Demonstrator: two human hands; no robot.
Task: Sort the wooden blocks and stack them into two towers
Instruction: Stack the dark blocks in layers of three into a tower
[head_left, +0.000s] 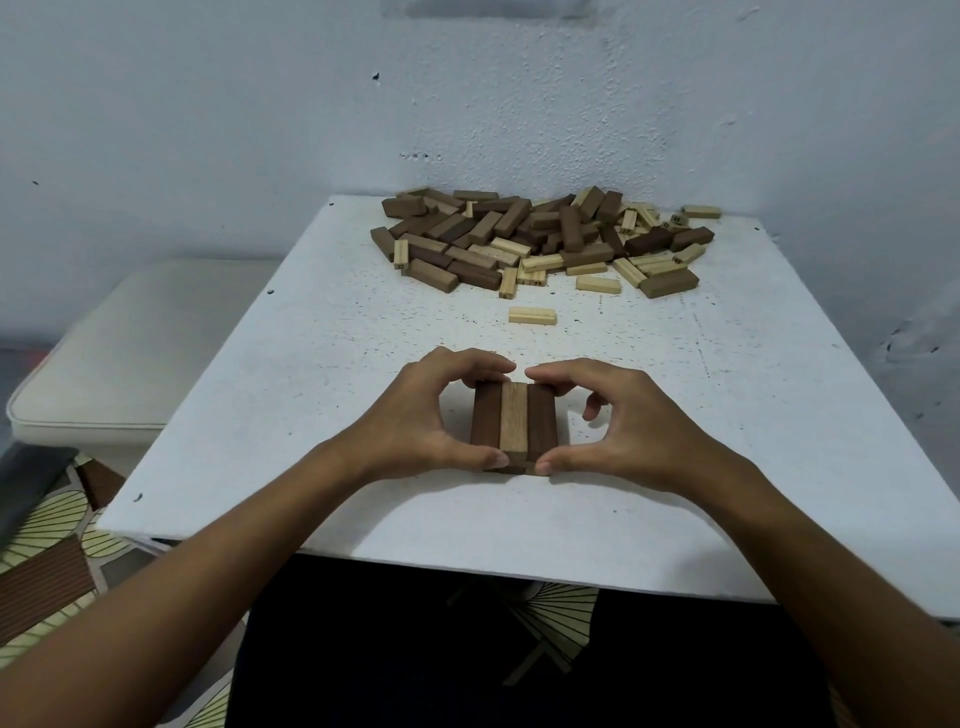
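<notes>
Three brown wooden blocks (514, 423) lie side by side as a flat layer near the front middle of the white table (291, 374); the middle one is lighter. My left hand (415, 421) grips the layer's left side, thumb at the near end and fingers curled over the far end. My right hand (623, 421) grips the right side the same way. A pile of dark and pale blocks (540, 236) lies at the table's far edge. One pale block (532, 315) lies alone between pile and hands.
A pale wall stands right behind the table. A cream cushioned seat (130, 358) sits to the left, lower than the tabletop. Patterned floor (47, 551) shows at lower left. Bare tabletop lies on both sides of my hands.
</notes>
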